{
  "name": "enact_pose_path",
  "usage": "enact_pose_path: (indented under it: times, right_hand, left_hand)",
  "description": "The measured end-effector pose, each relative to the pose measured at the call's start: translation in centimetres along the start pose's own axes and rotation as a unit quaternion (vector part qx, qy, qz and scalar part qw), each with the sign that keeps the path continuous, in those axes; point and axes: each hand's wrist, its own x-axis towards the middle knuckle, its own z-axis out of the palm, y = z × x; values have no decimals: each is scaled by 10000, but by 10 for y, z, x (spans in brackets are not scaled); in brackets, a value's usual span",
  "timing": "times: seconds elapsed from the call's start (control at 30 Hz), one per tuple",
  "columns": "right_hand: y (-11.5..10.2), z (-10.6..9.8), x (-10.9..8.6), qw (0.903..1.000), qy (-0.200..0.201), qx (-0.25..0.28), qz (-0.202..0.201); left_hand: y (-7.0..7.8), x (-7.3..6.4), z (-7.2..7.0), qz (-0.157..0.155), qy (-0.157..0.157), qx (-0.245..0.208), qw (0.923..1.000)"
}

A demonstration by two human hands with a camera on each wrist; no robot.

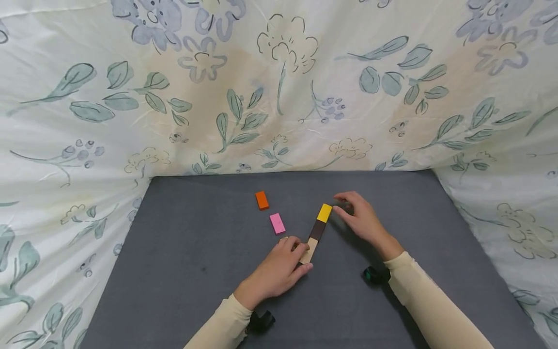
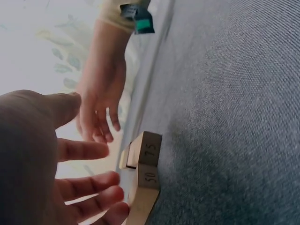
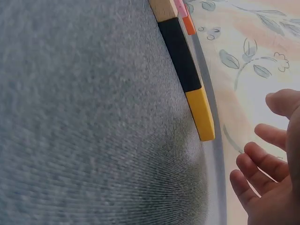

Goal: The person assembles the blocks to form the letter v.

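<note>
A plain wooden block [image 1: 310,249], a dark brown block [image 1: 317,230] and a yellow block [image 1: 324,213] lie end to end in a slanting row. My left hand [image 1: 279,269] is beside the wooden end, its fingertips at the block and partly covering it. In the left wrist view its fingers are loosely spread next to pale wooden faces [image 2: 150,149] marked 75 and 50. Close to the yellow end hovers my right hand [image 1: 362,218], fingers relaxed. The right wrist view shows that hand [image 3: 272,173] apart from the yellow block [image 3: 200,115], holding nothing.
A pink block [image 1: 277,223] and an orange block [image 1: 261,200] lie separately left of the row, on the dark grey table [image 1: 196,271]. Floral cloth [image 1: 279,131] hangs behind the table and along both sides.
</note>
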Motion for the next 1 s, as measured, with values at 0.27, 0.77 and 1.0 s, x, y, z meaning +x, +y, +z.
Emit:
enact_pose_path:
  times: [0.27,0.77,1.0]
  right_hand:
    - [-10,-5,-10,9998,19,-115,-161]
    - [-45,-2,-39,9913,-191,-923,-914]
    - [-68,6,-57,9856,-293,-1077,-1269]
  left_hand:
    - [-17,-4,-17,-69,838,-703,9940]
    - [-67,-17,-46,-767,1626,-884,9797]
    - [-74,-19,-49,-978,1592,-887,9784]
